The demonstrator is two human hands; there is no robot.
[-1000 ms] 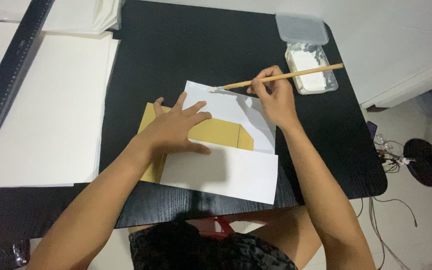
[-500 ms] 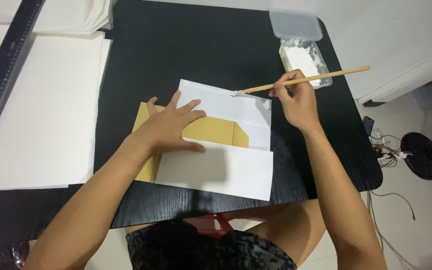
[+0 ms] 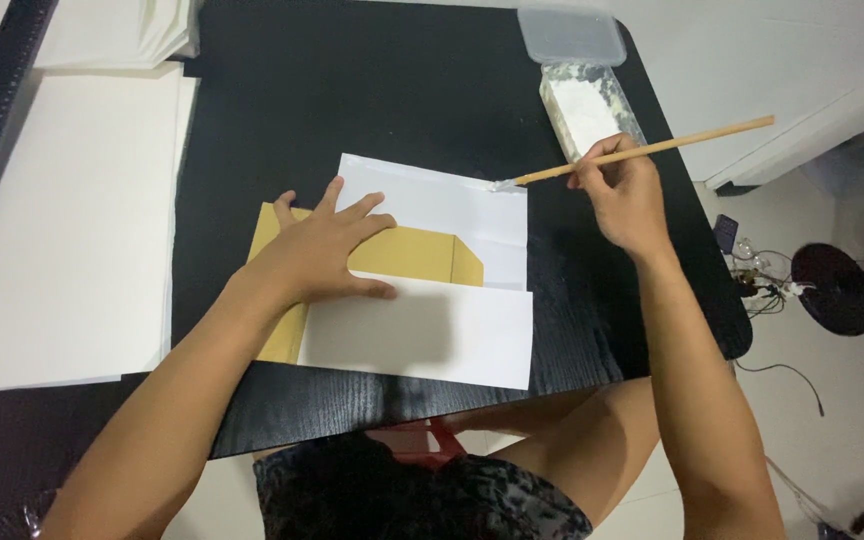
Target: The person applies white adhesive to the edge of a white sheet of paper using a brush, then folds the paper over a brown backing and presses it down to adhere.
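Brush point(image 3: 642, 150) shifted to paper's point(image 3: 432, 205) corner | right hand point(image 3: 624, 195) grips it | left hand point(image 3: 317, 250) flat, spread

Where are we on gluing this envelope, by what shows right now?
Looks done: the yellow-brown envelope lies masked between two white sheets. In hand: the left hand presses it flat, while the right hand holds a wooden brush, its white-loaded tip at the upper sheet's top right corner, beside the open tub of white paste. Left, probably: brushing the exposed strip; I can't tell whether it is coated.
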